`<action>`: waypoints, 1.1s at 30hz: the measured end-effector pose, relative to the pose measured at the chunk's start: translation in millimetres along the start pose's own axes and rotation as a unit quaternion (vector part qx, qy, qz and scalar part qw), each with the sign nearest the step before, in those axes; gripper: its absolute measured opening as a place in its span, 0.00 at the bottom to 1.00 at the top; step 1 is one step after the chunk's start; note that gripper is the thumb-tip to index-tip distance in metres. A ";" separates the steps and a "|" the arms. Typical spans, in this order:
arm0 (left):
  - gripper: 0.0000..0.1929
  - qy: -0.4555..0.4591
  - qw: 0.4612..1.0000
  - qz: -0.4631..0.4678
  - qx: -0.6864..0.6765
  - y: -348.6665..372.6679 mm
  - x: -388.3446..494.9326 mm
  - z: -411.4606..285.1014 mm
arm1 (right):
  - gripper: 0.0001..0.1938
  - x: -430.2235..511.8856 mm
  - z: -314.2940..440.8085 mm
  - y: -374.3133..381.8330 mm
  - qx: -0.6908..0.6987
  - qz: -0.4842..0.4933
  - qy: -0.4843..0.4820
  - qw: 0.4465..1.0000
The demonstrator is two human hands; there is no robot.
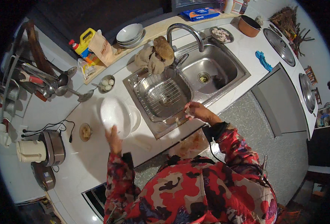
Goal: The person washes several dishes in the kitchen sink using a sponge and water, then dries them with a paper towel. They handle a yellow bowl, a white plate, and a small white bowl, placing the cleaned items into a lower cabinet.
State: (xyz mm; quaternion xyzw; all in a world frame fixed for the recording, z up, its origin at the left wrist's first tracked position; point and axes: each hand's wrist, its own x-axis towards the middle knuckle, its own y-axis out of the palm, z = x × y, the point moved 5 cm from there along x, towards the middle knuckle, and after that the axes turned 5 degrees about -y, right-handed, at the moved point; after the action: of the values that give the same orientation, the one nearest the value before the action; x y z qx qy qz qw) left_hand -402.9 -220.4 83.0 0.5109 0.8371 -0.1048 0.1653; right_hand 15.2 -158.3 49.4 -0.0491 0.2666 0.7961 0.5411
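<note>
My left hand (114, 140) grips the near rim of a white bowl (113, 113), which is tilted up on edge above the countertop. Part of a second white dish (135, 119) shows just behind it, to the right. Over the front rim of the double stainless-steel sink (157, 131), my right hand (200, 112) has its fingers bent around a small pale piece (188, 112), too small to name. A pale scrap (177, 121) lies on the sink rim beside that hand. In the left basin sits a wire rack (165, 89).
Behind the sink stand a chrome faucet (186, 26) and a brown cloth bundle (153, 58). A metal bowl of round white items (107, 84) and a small dish of food (85, 132) are at left. An orange pot (248, 27) and a blue cloth (263, 60) are at right.
</note>
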 end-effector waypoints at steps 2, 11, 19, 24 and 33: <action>0.18 0.138 0.981 -0.056 0.126 -45.6 -17.7 7.3 | 0.15 6.1 -18.6 -3.9 -0.068 0.041 -0.035 0.996; 0.08 -0.069 0.961 -0.268 -0.011 -160.2 -51.4 118.2 | 0.18 35.6 -48.5 26.1 -0.626 0.085 -0.171 0.756; 0.06 -0.037 0.950 -0.308 0.014 -185.5 -23.1 174.1 | 0.05 -22.9 -36.8 20.5 -0.570 -0.057 -0.257 0.778; 0.07 -0.027 0.954 -0.279 0.102 -192.1 -2.2 180.2 | 0.07 -98.9 -74.9 18.5 -0.574 -0.024 -0.242 0.782; 0.17 -0.104 0.977 -0.061 -0.177 -256.4 78.2 245.3 | 0.11 -108.4 -111.5 37.0 -0.691 -0.087 -0.083 0.713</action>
State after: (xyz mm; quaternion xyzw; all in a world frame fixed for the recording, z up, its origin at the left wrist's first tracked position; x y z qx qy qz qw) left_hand -622.6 -357.6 -171.9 0.4077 0.8503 -0.0179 0.3324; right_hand 3.3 -312.2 7.7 -0.3658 -0.4087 0.7090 0.4432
